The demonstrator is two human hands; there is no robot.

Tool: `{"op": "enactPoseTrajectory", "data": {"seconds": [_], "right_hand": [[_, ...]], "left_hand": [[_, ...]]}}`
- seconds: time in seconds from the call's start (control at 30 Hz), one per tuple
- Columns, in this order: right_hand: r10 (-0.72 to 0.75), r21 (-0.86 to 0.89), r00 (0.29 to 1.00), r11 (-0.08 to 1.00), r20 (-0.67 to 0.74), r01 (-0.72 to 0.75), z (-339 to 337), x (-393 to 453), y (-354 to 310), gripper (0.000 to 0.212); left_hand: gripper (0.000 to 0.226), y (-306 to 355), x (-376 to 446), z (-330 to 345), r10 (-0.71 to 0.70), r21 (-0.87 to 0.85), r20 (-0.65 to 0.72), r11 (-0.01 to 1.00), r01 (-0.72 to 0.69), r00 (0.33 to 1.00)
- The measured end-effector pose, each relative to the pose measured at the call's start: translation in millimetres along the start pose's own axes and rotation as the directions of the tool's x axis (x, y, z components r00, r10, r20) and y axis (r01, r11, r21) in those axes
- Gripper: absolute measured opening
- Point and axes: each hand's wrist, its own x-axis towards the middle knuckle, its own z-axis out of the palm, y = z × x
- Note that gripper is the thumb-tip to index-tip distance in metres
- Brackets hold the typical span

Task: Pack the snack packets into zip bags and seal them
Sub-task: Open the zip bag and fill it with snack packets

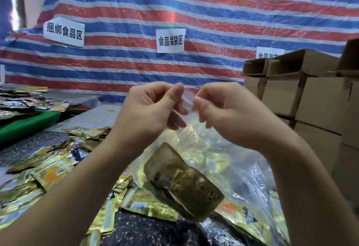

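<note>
Clear zip bag (196,148) hangs w/ gold snack packet (180,181) inside. L hand (153,108) & R hand (223,110) pinch its top edge, fingers curled.

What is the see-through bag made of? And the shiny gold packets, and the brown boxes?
Zip bag: looks like thin clear plastic; you see packets through it.
Snack packets: probably glossy foil-like film; gold, shiny, crinkled.
Boxes: look like matte brown cardboard with folded flaps.

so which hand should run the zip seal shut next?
Probably right. Both hands, left and right, pinch the clear plastic zip bag at its top edge, close together. The left can anchor while the right slides toward its open side.
</note>
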Motion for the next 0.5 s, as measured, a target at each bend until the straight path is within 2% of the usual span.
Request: {"op": "enactPoseTrajectory", "data": {"seconds": [0.13, 0.37, 0.5], "right_hand": [[-0.050, 0.085, 0.995, 0.995, -0.083, 0.057, -8, -1, -5, 0.025], [0.054, 0.064, 0.994, 0.997, -0.092, -0.049, -2, -1, -9, 0.024], [0.083, 0.069, 0.994, 0.995, -0.073, -0.078, -5, -5, -14, 0.024]], "left_hand": [[0.035, 15, 4, -2, 0.065, 0.039, 0.045, 0.997, -0.067, 0.997], [0.032, 18, -1, -3, 0.069, 0.236, -0.001, 0.969, -0.067, 0.998], [0.031, 20, -2, -2, 0.046, 0.203, -0.021, 0.978, -0.040, 0.999]]}}
